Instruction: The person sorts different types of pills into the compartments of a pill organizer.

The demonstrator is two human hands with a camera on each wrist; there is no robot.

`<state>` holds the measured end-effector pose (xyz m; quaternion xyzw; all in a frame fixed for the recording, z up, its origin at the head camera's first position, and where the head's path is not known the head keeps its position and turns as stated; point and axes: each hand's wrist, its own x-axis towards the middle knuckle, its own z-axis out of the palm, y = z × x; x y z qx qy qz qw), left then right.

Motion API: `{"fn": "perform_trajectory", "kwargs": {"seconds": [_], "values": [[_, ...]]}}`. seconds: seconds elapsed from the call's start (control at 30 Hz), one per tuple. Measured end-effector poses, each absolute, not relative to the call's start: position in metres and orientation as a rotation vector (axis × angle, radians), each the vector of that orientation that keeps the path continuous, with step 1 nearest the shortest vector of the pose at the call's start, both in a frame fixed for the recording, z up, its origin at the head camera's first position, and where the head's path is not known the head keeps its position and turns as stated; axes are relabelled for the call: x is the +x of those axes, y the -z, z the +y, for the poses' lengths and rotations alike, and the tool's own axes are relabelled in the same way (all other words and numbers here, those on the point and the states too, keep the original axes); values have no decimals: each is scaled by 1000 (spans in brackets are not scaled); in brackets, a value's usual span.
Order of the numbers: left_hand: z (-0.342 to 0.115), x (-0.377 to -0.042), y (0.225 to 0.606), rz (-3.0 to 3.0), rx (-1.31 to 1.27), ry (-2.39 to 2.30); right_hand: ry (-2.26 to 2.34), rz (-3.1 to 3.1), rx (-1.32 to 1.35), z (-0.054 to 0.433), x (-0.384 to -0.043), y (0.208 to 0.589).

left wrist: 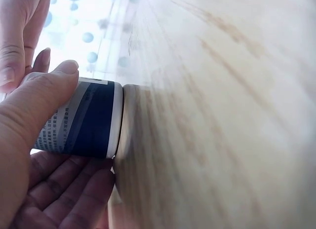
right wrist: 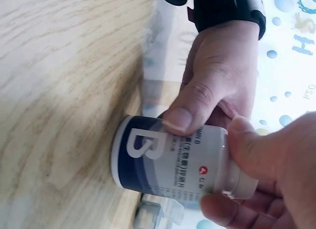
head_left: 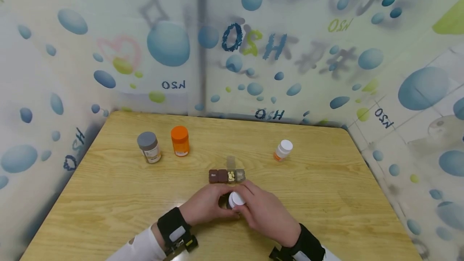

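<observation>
A white-capped supplement bottle (right wrist: 168, 157) with a dark blue and white label, marked with a large B, stands upright on the table. My left hand (head_left: 206, 204) grips its body, thumb on one side and fingers round the other. From the right, my right hand (head_left: 266, 214) holds the white cap (head_left: 237, 199) between thumb and fingers. Just beyond both hands lies a small pill organizer (head_left: 218, 176) with brown lids at its left. One compartment's lid (head_left: 230, 162) is raised, and pale yellow pills (head_left: 231, 177) show inside it.
At the back left of the wooden table (head_left: 326, 188) stand a grey-capped bottle (head_left: 149, 147) and an orange bottle (head_left: 180, 141). A small white bottle (head_left: 283, 150) with an orange lower part stands at the back right. A patterned curtain (head_left: 174, 83) surrounds the table's back and sides.
</observation>
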<state>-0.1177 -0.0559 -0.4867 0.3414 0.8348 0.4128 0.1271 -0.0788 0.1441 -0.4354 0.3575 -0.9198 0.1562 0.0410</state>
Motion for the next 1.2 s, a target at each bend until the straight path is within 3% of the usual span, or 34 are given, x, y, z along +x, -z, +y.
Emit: {"fn": "perform_trajectory", "kwargs": {"seconds": [0.47,0.67,0.93,1.2], "values": [[-53,-114,489,2442,988,-1221,-558,-2849,1039,148,-75,437],[-52,-112,484,2496,964,-1250,-626,-2843,966,160,-82,420],[-65,-123,474,2660,726,-1333,-504,-2718,746,198,-133,399],[-78,-134,469,2781,525,-1351,-386,-2707,705,221,-180,402]]}}
